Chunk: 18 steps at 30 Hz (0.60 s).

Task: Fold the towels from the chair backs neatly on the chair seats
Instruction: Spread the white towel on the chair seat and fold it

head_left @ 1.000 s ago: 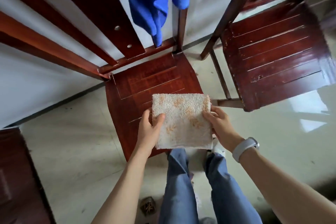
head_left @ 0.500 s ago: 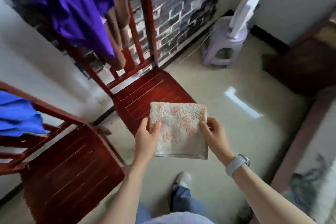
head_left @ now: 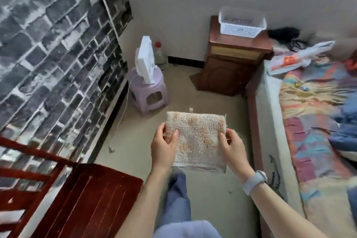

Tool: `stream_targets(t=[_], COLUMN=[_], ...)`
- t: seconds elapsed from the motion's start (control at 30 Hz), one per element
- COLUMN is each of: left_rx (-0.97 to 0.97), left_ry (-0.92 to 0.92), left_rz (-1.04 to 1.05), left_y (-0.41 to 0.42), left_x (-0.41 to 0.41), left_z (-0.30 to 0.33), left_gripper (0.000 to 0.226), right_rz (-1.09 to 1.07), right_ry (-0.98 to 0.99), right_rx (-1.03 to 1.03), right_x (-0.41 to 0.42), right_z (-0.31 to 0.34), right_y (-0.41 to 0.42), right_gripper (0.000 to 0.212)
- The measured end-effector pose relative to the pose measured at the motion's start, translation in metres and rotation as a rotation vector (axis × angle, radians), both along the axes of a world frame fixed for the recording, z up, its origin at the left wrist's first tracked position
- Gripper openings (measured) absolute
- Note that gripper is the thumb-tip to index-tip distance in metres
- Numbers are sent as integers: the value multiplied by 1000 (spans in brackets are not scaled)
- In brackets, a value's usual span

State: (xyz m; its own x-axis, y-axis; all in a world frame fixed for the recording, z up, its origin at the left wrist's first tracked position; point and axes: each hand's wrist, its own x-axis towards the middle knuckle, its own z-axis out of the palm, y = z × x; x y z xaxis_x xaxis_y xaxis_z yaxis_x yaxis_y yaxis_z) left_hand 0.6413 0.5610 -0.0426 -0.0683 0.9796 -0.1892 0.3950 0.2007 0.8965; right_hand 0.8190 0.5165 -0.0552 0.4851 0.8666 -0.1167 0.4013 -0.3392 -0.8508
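- Head view: folded towel (head_left: 195, 141), cream with orange flecks, held flat in the air over the floor, in front of the person's legs.
- Roughly square; slightly longer axis runs away from the person, folded-looking edge at the far end, layered hem nearest the body.
- Left hand (head_left: 163, 146) pinches the left edge, thumb on top.
- Right hand (head_left: 232, 146) clamps the right edge likewise.
- Red wooden chair seat (head_left: 92, 203) lies lower left, well apart from the towel.

One towel (head_left: 195, 141), one chair (head_left: 85, 201), one stool (head_left: 148, 92), one basket (head_left: 241, 25).
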Motion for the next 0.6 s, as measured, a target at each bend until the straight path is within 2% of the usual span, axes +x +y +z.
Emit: stream_targets(t=[0.3, 0.6], left_rx=[10, -7], left_ry=[41, 58], left_rz=[-104, -304], left_y=[214, 373], left_x=[92, 233], left_z=[-4, -4], left_gripper=[46, 44], right_rz=[-63, -189], right_ry=[26, 27], right_rx=[-24, -17], right_x=[92, 227], right_z=[5, 5], right_y=[194, 325], right_gripper=[13, 22])
